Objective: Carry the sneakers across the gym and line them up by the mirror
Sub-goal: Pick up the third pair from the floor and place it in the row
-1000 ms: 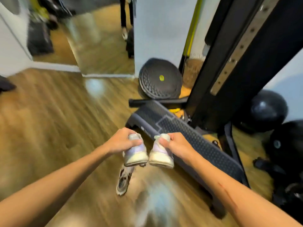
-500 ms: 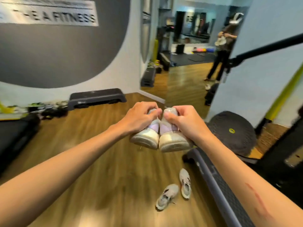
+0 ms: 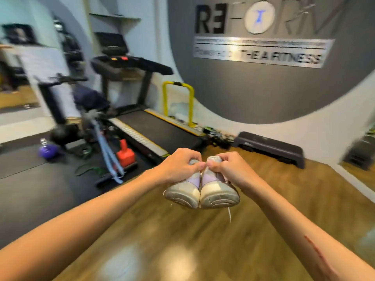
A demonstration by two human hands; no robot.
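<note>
Sneakers (image 3: 200,189) hang mid-carry, one in each grip, left hand (image 3: 179,167), right hand (image 3: 228,169); next, find the mirror.

sneakers (image 3: 200,189): white, lilac panels (soles greyed) | step platform (image 3: 269,148): dark grey | kettlebell (image 3: 47,152): purple

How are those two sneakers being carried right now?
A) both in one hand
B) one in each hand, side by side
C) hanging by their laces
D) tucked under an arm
B: the left hand grips the left sneaker and the right hand grips the right sneaker, heels together, above the wooden floor.
</note>
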